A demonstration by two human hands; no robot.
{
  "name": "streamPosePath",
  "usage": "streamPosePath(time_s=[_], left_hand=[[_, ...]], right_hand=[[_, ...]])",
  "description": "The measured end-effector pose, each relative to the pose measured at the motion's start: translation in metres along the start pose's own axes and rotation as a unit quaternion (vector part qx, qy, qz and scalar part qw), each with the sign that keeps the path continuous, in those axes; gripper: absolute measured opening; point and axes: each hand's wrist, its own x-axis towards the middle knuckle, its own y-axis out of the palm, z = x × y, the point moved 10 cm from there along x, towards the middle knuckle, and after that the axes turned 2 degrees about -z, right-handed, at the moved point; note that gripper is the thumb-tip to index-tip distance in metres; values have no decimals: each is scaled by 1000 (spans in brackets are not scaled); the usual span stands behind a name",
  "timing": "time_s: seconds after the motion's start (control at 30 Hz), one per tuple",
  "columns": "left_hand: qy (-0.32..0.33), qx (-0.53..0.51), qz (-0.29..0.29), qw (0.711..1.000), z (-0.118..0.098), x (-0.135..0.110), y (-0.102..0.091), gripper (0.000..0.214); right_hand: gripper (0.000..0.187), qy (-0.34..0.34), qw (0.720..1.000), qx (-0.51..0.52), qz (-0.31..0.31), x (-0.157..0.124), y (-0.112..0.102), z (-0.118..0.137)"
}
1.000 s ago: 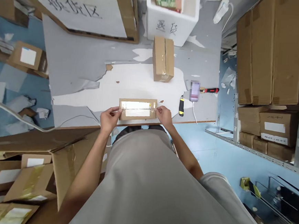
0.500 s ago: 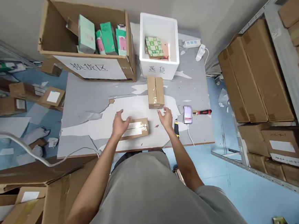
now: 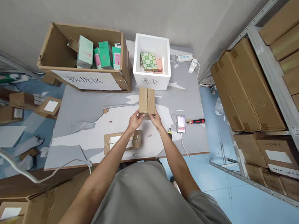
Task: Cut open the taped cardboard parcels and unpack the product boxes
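So, left hand (image 3: pixel 135 120) and right hand (image 3: pixel 155 120) both have fingers clamped on the near end of the cardboard box (image 3: pixel 147 102), mid-counter (image 3: pixel 84 103), just in front of the white foam bin (image 3: pixel 152 81); can't tell if lifted. Progress: grip looks made, box unopened, top taped and apparently unlabelled; the labelled parcel (image 3: pixel 114 140) lies closed nearer the front edge, unheld, and what's left isn't shown.

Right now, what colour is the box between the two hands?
The box is brown, like plain cardboard; the head view shows it best.
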Motion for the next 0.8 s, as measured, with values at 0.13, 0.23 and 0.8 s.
streamPosePath(time_s=[0.13, 0.23, 0.8], left_hand=[[-13, 12, -39, 999, 0, 9, -25, 72], [-23, 6, -58, 998, 2, 12, -39, 70], [-62, 72, -220, 971, 133, -178, -202, 69]], right_hand=[[69, 32, 999, 16, 14, 13, 29, 5], [72, 26, 999, -15, 44, 20, 50, 14], [73, 218, 891, -380, -122, -166, -119, -129]])
